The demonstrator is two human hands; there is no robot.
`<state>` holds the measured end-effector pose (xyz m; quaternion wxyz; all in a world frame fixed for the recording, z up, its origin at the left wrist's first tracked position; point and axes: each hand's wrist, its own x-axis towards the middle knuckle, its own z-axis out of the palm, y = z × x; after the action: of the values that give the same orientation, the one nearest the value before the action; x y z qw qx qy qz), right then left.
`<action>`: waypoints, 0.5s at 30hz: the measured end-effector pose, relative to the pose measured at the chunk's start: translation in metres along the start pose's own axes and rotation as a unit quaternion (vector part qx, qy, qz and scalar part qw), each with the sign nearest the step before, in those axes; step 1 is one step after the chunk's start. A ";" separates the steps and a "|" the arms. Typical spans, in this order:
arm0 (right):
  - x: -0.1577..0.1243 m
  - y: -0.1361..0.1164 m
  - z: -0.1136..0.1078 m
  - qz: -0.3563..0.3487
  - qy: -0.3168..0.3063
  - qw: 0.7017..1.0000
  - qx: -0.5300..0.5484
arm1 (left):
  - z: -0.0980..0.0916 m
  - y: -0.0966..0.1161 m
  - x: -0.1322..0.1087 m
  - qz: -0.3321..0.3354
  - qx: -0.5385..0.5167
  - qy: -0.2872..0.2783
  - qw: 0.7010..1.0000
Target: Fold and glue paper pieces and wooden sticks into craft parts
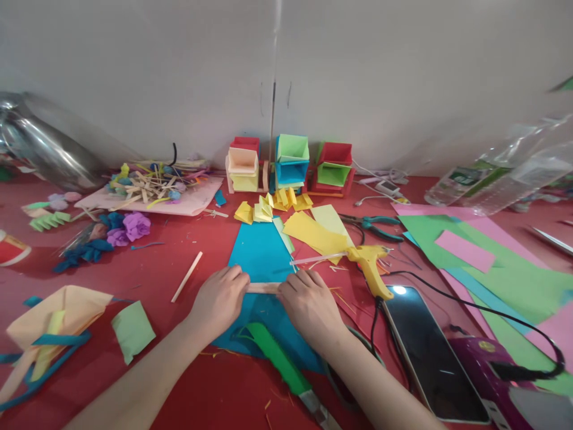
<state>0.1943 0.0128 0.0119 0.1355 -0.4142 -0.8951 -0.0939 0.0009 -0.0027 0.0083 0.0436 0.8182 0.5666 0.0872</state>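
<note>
A thin wooden stick (263, 288) lies crosswise above a sheet of blue paper (259, 248). My left hand (222, 300) is closed around the stick's left end, and my right hand (308, 304) grips its right end. Between my forearms, partly on the blue paper, rests a green-handled utility knife (281, 360). A yellow glue gun (370, 269) lies just beyond my right hand, a glue stick jutting from it to the left. Another wooden stick (187, 277) is on the red table, left of my left hand.
Folded paper boxes (290, 164) stand by the wall. Pliers (380, 226), a phone (434, 352) and coloured paper sheets (483, 257) occupy the right. A pink board (192, 203) bears small wooden pieces. A metal kettle (54, 146) and plastic bottles (487, 170) flank the table.
</note>
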 end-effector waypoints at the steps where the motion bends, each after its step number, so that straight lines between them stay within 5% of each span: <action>1: 0.000 0.000 0.000 -0.001 0.002 1.000 0.001 | 0.000 0.000 0.000 -0.003 -0.007 0.000 1.000; 9: -0.001 0.001 0.004 0.009 0.004 1.000 0.003 | -0.007 -0.009 0.001 -0.058 -0.098 0.042 0.993; 13: -0.001 0.001 0.004 0.013 -0.001 1.000 0.008 | -0.021 -0.013 -0.006 0.046 -0.247 -0.068 0.966; 15: -0.001 0.002 0.003 0.014 -0.005 1.000 0.014 | -0.026 -0.012 -0.008 0.079 -0.295 -0.078 0.949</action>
<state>0.1955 0.0141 0.0084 0.1379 -0.4252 -0.8912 -0.0771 -0.0181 -0.0063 0.0307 0.3200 0.8154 0.4439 0.1889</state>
